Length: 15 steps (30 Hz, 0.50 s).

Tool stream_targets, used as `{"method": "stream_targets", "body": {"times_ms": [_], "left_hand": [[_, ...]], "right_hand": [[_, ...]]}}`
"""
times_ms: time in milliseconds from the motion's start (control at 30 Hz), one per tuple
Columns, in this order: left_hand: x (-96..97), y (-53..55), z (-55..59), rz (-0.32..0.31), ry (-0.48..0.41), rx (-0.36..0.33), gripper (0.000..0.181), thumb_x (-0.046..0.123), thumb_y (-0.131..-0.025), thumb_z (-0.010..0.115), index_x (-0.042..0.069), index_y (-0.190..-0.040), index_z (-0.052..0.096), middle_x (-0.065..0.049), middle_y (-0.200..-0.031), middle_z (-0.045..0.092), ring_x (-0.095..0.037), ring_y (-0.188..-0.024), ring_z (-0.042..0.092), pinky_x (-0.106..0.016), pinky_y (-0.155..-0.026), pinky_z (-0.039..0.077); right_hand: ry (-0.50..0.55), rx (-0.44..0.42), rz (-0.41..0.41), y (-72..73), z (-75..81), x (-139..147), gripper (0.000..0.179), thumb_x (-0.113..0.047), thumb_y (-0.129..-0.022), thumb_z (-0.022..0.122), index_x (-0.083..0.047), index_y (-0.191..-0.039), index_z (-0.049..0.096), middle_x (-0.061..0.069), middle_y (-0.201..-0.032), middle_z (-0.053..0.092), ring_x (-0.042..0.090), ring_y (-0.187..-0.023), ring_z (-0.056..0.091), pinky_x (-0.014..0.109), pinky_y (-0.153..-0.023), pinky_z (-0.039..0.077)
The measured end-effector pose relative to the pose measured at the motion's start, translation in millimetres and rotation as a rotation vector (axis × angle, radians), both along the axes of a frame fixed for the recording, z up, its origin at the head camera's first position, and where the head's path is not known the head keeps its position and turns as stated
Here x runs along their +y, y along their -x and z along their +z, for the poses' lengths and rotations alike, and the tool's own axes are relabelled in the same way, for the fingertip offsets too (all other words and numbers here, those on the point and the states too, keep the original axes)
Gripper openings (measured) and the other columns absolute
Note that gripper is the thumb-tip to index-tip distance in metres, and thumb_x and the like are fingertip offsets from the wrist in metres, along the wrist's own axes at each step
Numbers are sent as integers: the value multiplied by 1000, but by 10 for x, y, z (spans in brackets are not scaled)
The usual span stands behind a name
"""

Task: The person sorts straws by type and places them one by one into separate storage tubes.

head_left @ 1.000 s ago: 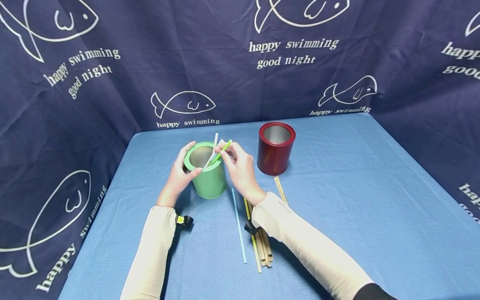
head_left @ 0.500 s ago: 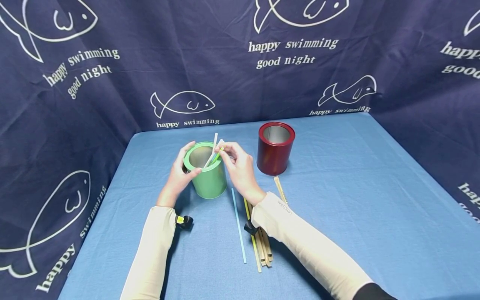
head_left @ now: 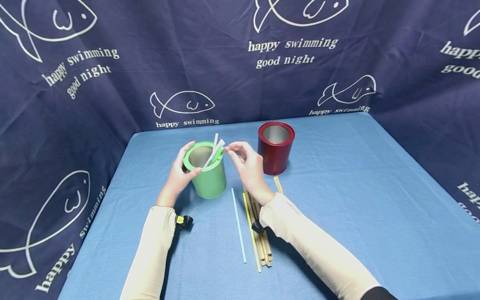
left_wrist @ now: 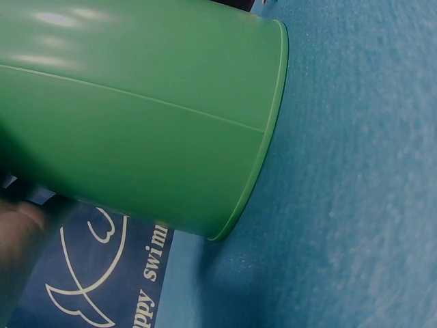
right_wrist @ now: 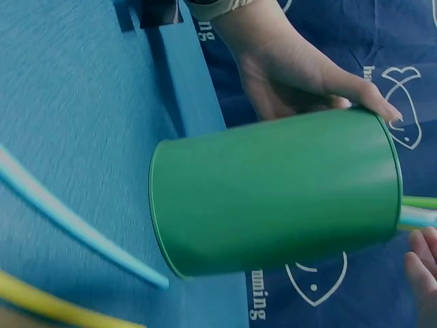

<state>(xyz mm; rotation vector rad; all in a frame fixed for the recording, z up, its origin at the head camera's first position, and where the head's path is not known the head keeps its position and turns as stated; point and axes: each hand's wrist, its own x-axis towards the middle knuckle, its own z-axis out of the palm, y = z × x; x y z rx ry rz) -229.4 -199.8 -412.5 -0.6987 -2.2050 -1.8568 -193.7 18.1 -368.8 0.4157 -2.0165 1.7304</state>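
A green can (head_left: 210, 183) stands upright on the table, its top uncovered. My left hand (head_left: 179, 173) grips its rim from the left, the thumb in front and the fingers behind; in the right wrist view this thumb lies over the rim. Several straws (head_left: 214, 155), white, blue and green, lean inside against the right of the rim. Just right of their upper ends is my right hand (head_left: 249, 166), fingers bent, with nothing seen between thumb and fingertips. The can's bottom is hidden from the head view.
A dark red can (head_left: 275, 160) stands behind and right of my right hand. On the blue cloth (head_left: 348, 200) lie a blue straw (head_left: 238, 225), a yellow straw (head_left: 252, 233) and several tan sticks (head_left: 265, 248), partly under my right forearm. Another tan stick (head_left: 278, 183) lies near the red can.
The green straw has slid down into the green can among the others. My right hand has let go of it and moved right. My left hand has stayed on the can.
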Motion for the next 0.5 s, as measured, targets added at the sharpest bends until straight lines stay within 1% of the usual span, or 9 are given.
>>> {"method": "stream_targets", "body": {"times_ms": [233,300,400,500], "left_hand": [[-7,13,-22,-4,-3,7,81,6,-77,66,4,-150,31,-20,-149,38,-8,-114,49,-13,-95,42],[-6,11,-20,-7,-6,6,81,7,-77,66,5,-150,31,-20,-149,39,-8,-114,49,-13,-95,43],[-6,9,-21,-1,0,4,81,7,-76,66,5,-150,31,-20,-148,39,-8,-113,50,-13,-95,43],[-2,5,-15,4,5,-1,81,7,-76,65,5,-150,31,-20,-149,39,-8,-113,50,-13,-94,43]], "right_hand": [[-11,-46,-36,-16,-4,204,20,-8,-91,63,4,-107,63,16,-104,73,25,-98,71,35,-91,55],[-18,-62,-46,-27,-3,255,20,-9,-91,64,3,-107,64,16,-104,74,25,-97,71,36,-92,55],[-33,-79,-65,-40,2,318,19,-11,-90,66,0,-106,65,16,-101,74,25,-94,72,38,-90,56],[-53,-109,-85,-46,7,363,18,-11,-89,67,-2,-104,66,15,-98,75,24,-90,73,36,-86,57]]}}
